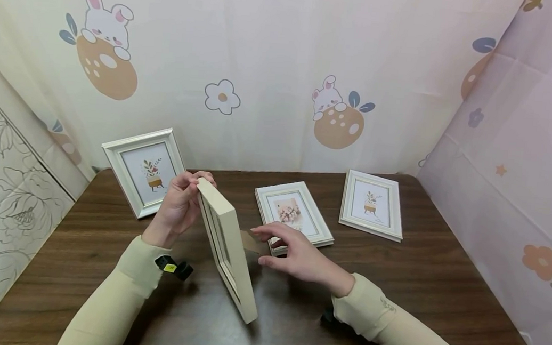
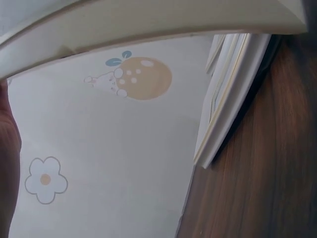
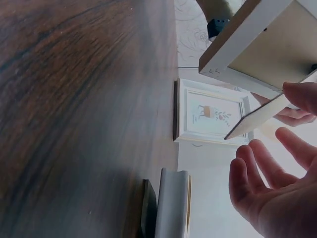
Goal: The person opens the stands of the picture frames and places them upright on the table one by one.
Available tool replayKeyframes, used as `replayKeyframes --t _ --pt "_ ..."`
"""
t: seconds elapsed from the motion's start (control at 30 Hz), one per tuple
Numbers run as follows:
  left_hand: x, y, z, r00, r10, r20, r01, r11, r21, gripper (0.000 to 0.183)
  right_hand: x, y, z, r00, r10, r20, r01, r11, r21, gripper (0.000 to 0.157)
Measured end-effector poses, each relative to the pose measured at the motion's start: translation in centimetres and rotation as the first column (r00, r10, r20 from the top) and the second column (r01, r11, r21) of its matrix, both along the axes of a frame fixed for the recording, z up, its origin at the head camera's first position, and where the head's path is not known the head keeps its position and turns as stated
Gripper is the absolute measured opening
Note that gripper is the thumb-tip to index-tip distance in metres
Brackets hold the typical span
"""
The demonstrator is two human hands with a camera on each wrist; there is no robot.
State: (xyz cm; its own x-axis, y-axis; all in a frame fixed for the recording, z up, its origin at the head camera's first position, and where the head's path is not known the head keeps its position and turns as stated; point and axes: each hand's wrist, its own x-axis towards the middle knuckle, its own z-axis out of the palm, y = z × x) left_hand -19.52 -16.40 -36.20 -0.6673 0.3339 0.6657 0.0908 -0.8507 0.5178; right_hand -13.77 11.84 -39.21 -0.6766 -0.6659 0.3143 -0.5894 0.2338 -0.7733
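Observation:
My left hand grips a cream picture frame by its upper corner and holds it upright, edge-on, above the table. In the left wrist view, the same frame's edge crosses the top, and part of the hand shows at the left. A thin stand leg sticks out from the frame's back. My right hand is behind the frame, thumb and fingers spread around the stand leg; the thumb appears to touch it, while the fingers are apart from it.
A white frame with a plant print stands at the back left. Another framed print lies behind my right hand, and a third farther right. A printed curtain borders the dark wooden table.

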Motion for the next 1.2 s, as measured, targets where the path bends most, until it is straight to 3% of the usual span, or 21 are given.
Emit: replayKeyframes --t 0.27,0.4,0.57,0.67,0.8,0.9,1.0,1.1,1.2 --pt "-0.1 -1.2 -0.1 0.98 0.184 0.074 -0.177 0.98 -0.087 0.013 0.1 1.0 -0.2 0.998 -0.033 0.056 0.034 0.999 -0.011 0.051" --pt "-0.2 -1.7 -0.1 0.953 0.29 0.084 -0.277 0.951 -0.136 0.012 0.1 1.8 -0.4 0.996 -0.048 0.071 0.048 0.999 -0.009 0.048" --pt "-0.6 -2.2 0.5 0.904 0.421 0.073 -0.402 0.896 -0.188 0.011 0.0 2.9 -0.5 0.992 -0.065 0.104 0.066 0.998 -0.001 0.047" --pt "-0.9 -2.5 1.0 0.853 0.52 0.054 -0.494 0.836 -0.24 0.013 0.0 3.6 -0.6 0.989 -0.088 0.123 0.087 0.996 0.008 0.048" --pt "-1.2 -2.6 1.4 0.762 0.647 0.029 -0.608 0.73 -0.313 0.016 0.0 4.4 -0.8 0.981 -0.115 0.157 0.115 0.993 0.009 0.048" --pt "-1.5 -2.6 1.6 0.695 0.719 0.015 -0.669 0.654 -0.352 0.012 0.0 5.0 -0.9 0.977 -0.134 0.169 0.134 0.991 0.011 0.047" --pt "-2.0 -2.7 1.7 0.642 0.767 -0.009 -0.711 0.59 -0.383 0.006 0.0 5.6 -0.9 0.973 -0.153 0.173 0.152 0.988 0.016 0.045" --pt "-2.6 -2.8 1.8 0.603 0.796 -0.052 -0.739 0.533 -0.412 0.008 0.0 6.2 -0.8 0.97 -0.174 0.172 0.172 0.985 0.026 0.045" --pt "-3.3 -3.0 1.8 0.589 0.804 -0.08 -0.75 0.507 -0.425 0.011 -0.1 6.6 -0.8 0.967 -0.193 0.168 0.189 0.981 0.04 0.044"
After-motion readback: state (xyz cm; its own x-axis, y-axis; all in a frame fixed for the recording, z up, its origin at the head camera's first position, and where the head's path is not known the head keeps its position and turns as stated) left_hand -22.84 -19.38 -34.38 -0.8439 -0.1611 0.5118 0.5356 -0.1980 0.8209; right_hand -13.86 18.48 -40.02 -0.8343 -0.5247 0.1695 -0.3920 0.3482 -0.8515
